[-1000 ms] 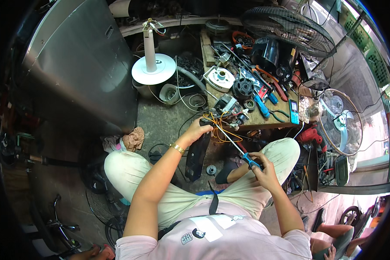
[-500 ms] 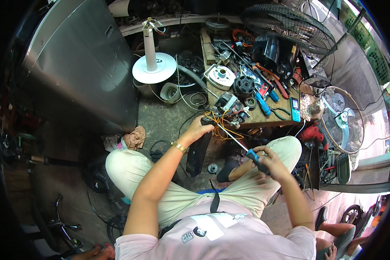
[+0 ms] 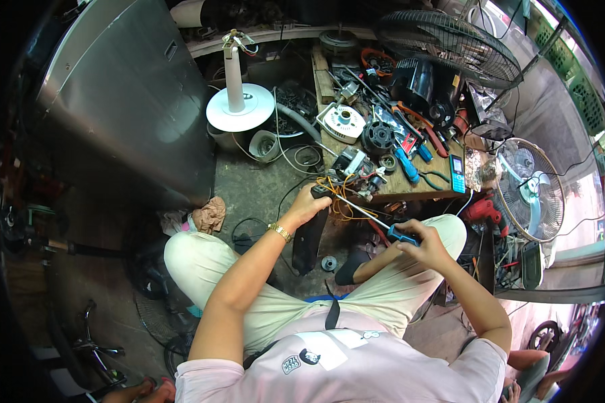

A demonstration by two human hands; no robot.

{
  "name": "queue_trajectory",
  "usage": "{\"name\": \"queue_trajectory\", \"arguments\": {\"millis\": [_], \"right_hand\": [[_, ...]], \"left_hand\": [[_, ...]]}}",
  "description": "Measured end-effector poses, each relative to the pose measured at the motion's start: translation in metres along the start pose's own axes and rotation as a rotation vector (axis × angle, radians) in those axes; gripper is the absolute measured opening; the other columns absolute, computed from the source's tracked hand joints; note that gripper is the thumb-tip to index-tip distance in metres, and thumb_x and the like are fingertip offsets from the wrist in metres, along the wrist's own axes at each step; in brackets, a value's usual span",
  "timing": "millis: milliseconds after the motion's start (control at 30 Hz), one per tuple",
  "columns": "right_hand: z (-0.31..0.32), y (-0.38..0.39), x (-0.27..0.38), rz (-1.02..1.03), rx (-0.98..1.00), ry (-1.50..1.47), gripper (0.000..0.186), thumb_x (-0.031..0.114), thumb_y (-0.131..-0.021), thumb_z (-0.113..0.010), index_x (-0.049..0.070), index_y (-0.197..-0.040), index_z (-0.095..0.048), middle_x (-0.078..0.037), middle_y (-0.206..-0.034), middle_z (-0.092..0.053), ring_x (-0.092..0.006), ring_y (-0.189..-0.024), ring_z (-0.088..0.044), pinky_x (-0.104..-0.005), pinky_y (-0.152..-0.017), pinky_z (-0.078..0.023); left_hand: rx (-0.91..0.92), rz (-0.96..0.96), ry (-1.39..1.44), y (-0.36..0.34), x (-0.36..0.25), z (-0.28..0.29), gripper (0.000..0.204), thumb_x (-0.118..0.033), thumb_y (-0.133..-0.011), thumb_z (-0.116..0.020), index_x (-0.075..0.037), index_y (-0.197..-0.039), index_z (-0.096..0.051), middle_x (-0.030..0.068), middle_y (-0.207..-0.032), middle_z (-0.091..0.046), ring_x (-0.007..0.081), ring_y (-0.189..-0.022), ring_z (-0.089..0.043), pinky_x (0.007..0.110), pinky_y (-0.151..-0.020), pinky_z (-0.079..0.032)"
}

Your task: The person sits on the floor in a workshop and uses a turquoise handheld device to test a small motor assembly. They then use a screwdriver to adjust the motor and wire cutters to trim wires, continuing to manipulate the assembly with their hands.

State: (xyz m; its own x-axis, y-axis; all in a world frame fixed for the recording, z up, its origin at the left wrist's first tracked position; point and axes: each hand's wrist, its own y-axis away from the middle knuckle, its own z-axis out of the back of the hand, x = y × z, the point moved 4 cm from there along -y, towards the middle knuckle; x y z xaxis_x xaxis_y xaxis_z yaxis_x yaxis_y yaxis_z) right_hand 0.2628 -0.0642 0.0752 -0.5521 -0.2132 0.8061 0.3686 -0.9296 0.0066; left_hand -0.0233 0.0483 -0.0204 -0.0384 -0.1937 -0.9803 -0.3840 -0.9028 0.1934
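Left hand (image 3: 305, 205) closed round black part (image 3: 321, 192), right hand (image 3: 426, 244) round screwdriver (image 3: 398, 234).

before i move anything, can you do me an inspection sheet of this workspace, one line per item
Surface: wooden table, bare patch near its front edge, crowded behind.
Things: screwdriver, its tip close to the yellow wires; motor at the table's left front corner.
Clutter: pliers, phone and white housing on the table.
Grips: left grip on a black part; right grip around the screwdriver's handle.
Cables: yellow wires loop below the motor; white cord left of the table.
Surroundings: steel cabinet left, fan right, another person's leg lower right.
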Motion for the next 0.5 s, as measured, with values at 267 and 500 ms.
{"name": "queue_trajectory", "arguments": {"millis": [267, 500], "right_hand": [[-0.006, 0.007, 0.0, -0.731, 0.147, -1.134, 0.047, 0.012, -0.09, -0.058, 0.0, -0.133, -0.045, -0.017, -0.104, -0.065, -0.0145, -0.056, -0.062, -0.0186, -0.033, -0.038], [0.016, -0.007, 0.016, -0.7, 0.177, -0.844, 0.046, 0.013, -0.09, -0.06, 0.0, -0.132, -0.045, -0.014, -0.097, -0.066, -0.0129, -0.053, -0.06, -0.0194, -0.035, -0.04]], "left_hand": [[0.001, 0.045, 0.118, -0.002, 0.021, -0.007, 0.027, -0.017, -0.08, -0.064, -0.004, -0.103, -0.056, 0.0006, -0.078, -0.053, 0.0116, -0.067, -0.056, 0.03, -0.064, -0.051], [-0.022, 0.069, 0.157, -0.003, 0.024, -0.009, 0.027, -0.02, -0.081, -0.066, -0.005, -0.101, -0.055, -0.0005, -0.077, -0.055, 0.009, -0.071, -0.053, 0.026, -0.067, -0.045]]}}
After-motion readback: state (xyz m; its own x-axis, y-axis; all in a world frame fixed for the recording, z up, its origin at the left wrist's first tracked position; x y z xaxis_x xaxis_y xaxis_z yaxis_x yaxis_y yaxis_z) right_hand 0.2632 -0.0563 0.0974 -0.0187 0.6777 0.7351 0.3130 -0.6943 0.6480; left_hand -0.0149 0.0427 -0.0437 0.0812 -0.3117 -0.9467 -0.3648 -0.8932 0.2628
